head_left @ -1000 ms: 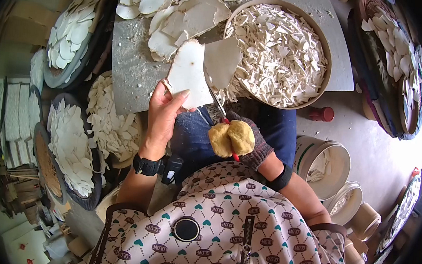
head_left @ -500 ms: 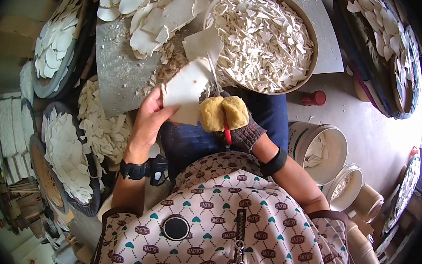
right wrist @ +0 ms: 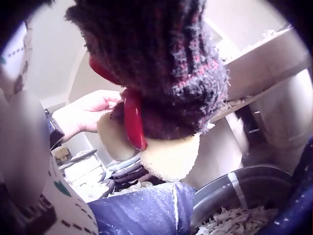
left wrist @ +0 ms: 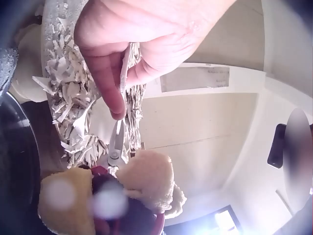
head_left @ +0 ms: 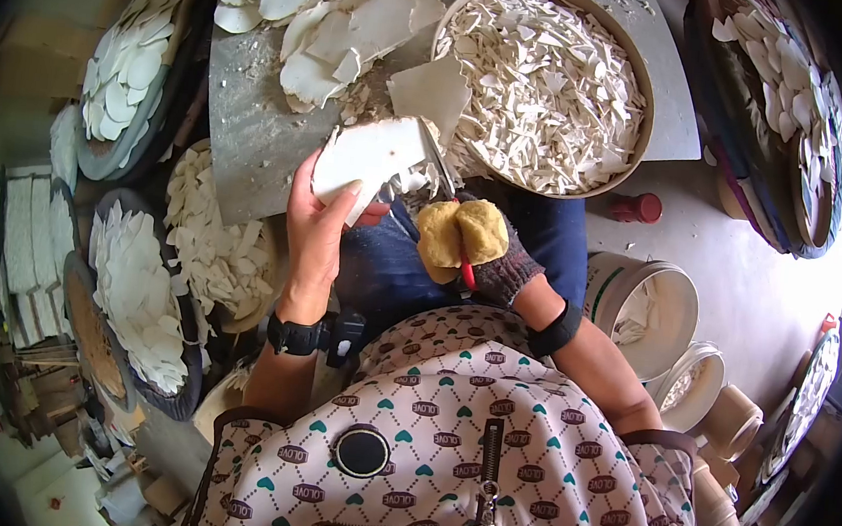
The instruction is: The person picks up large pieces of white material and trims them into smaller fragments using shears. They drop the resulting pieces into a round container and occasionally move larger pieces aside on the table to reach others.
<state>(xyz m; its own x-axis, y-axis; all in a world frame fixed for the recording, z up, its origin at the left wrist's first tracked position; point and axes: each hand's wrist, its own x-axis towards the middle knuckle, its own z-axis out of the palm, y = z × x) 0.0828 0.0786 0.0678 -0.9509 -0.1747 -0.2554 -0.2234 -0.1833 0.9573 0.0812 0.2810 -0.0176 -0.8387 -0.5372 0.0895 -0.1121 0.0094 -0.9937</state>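
Observation:
My bare left hand point(head_left: 319, 229) pinches a flat white piece point(head_left: 372, 159) between thumb and fingers; in the left wrist view the hand point(left wrist: 132, 44) holds it edge-on. In a dark knitted glove, my right hand point(head_left: 504, 255) grips red-handled scissors point(head_left: 441, 170), their blades at the right edge of the piece. Yellow pads point(head_left: 461, 237) sit by the handles. The right wrist view shows the glove point(right wrist: 156, 73) curled round a red handle point(right wrist: 133, 120). A loose pale piece point(head_left: 431, 97) lies just beyond the blades.
A round tray point(head_left: 652, 103) full of white fragments stands on the grey table point(head_left: 249, 163), with larger flat pieces point(head_left: 361, 27) at its left. Buckets point(head_left: 682, 316) and a red-capped jar point(head_left: 638, 208) are at right. Trays of pieces point(head_left: 137, 298) stand at left.
The white piece has turned in my left hand and now lies more sideways, its outline smaller than a second ago. Fragments show below the blades. The scissors stay at its right side.

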